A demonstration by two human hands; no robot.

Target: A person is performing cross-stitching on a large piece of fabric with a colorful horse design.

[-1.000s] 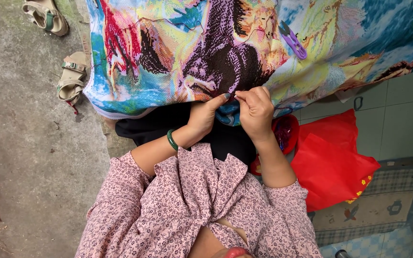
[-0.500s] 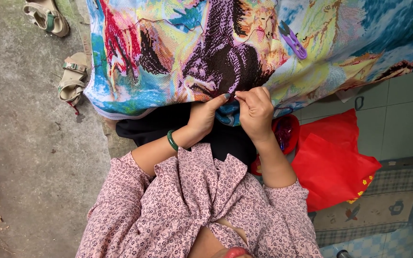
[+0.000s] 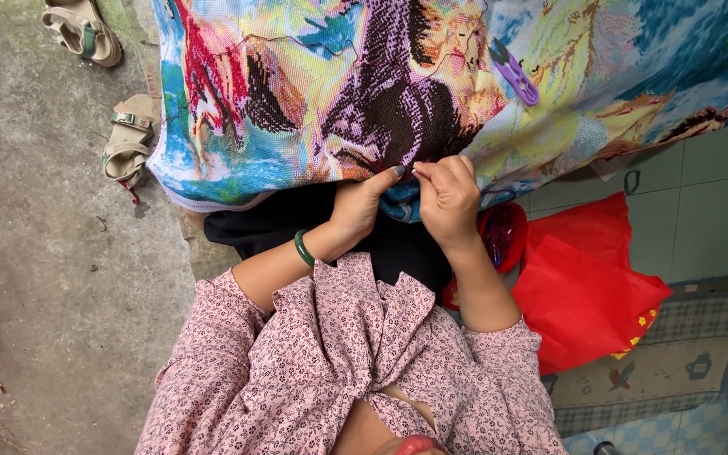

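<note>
- Hands meet at the near edge of the embroidery [image 3: 465, 93], which is spread out in front of me, over my lap.
- My left hand [image 3: 355, 209] grips the cloth edge, thumb on top, fingers tucked under the fabric; a green bangle [image 3: 303, 248] sits on that wrist.
- My right hand [image 3: 448, 198] is pinched narrow, thumb and forefinger closed at the cloth edge just beside my left thumb. Something thin seems held there; too small for me to tell what.
- The two hands are almost touching, over the dark stitched patch of the picture.
- Purple snips [image 3: 514, 72] lie on the cloth, well beyond my right hand.
- Black fabric [image 3: 263, 227] shows under the embroidery, between my arms.
- Red bag [image 3: 587, 286] lies on the tiles to my right, near my right forearm; a red container [image 3: 503, 236] sits between it and my wrist.
- Mat [image 3: 676, 345] beyond the bag, partly under it.
- Two sandals [image 3: 128, 139] on the concrete to my left, well apart from my hands.
</note>
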